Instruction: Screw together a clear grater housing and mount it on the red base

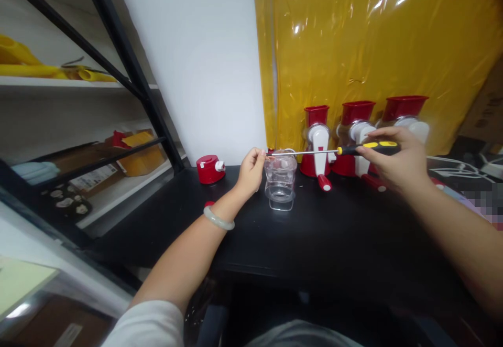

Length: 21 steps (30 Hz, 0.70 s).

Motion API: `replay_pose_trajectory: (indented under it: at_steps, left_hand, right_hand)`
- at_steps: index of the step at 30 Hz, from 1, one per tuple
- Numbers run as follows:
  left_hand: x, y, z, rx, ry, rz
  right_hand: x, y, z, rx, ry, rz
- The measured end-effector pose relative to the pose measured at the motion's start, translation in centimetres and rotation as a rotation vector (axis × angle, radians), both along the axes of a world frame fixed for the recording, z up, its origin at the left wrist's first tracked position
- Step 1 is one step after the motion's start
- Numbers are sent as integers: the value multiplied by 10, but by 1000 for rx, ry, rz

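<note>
My right hand (396, 161) is wrapped round the black and yellow handle of a long screwdriver (314, 152), held level with its shaft pointing left. At the shaft's tip, the fingers of my left hand (252, 167) are pinched together; what they hold there is too small to make out. Just below the shaft is a clear plastic housing (280, 179), beside my left hand. To the left of that hand a red round base (211, 170) with a white knob sits on the black table.
Red and white crank graters (320, 142) stand in a row at the back right, before a yellow plastic curtain (353, 38). A metal shelf rack (135, 90) with boxes rises on the left. White cables (456, 164) lie at the far right.
</note>
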State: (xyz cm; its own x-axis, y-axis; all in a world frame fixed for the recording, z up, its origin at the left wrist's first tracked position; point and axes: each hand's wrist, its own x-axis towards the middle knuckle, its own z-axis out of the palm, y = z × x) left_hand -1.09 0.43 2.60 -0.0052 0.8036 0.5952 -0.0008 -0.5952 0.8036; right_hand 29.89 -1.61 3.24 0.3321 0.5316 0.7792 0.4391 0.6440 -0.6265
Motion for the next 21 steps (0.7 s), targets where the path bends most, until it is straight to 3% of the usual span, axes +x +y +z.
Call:
replay_pose_trajectory:
  at_steps: [7, 14, 21]
  left_hand:
    - [-1, 1, -1, 2, -25, -7]
    - [-1, 1, 0, -14, -48, -39]
    - [-5, -3, -5, 72, -103, -119]
  right_hand:
    - [-4, 0, -1, -42, 9, 29]
    - [-2, -3, 0, -259, 25, 112]
    - [1, 3, -2, -289, 180, 112]
